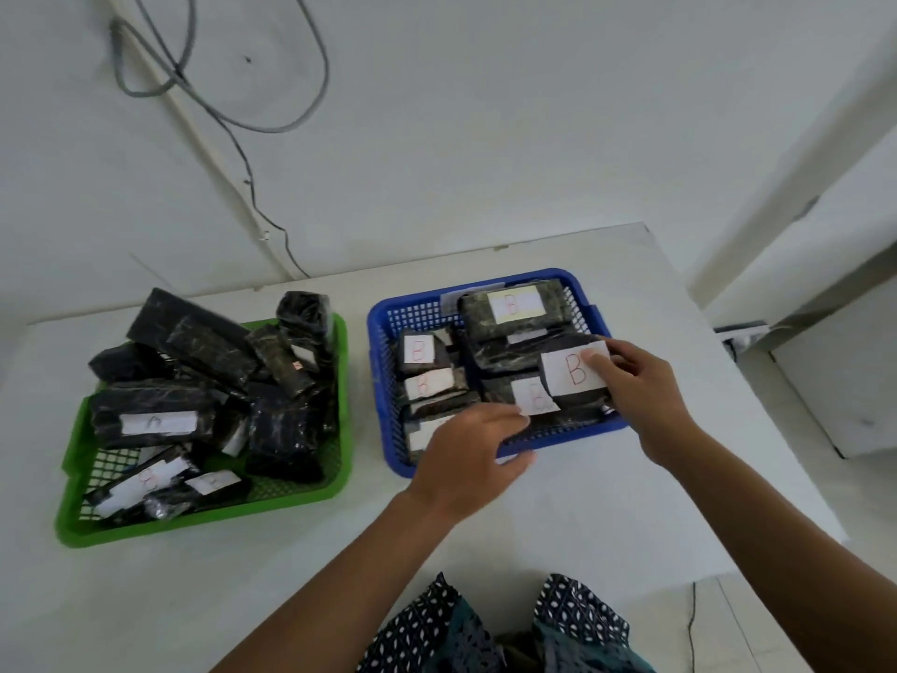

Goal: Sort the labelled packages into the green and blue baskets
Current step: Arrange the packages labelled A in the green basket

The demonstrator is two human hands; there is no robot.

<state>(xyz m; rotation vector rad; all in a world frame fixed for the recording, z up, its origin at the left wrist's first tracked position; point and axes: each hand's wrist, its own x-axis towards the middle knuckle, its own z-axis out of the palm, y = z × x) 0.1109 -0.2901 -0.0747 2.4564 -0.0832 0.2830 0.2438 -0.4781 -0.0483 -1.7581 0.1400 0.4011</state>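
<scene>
right hand grips b package — underside hidden | left hand open

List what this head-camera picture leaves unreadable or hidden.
- Head view: the left hand covers the near rim of the blue basket and the packages beneath it.
- Head view: the right hand overlaps part of the B-labelled package it holds.
- Head view: in the green basket, several labels are blurred or turned away; lower packages are buried.
</scene>
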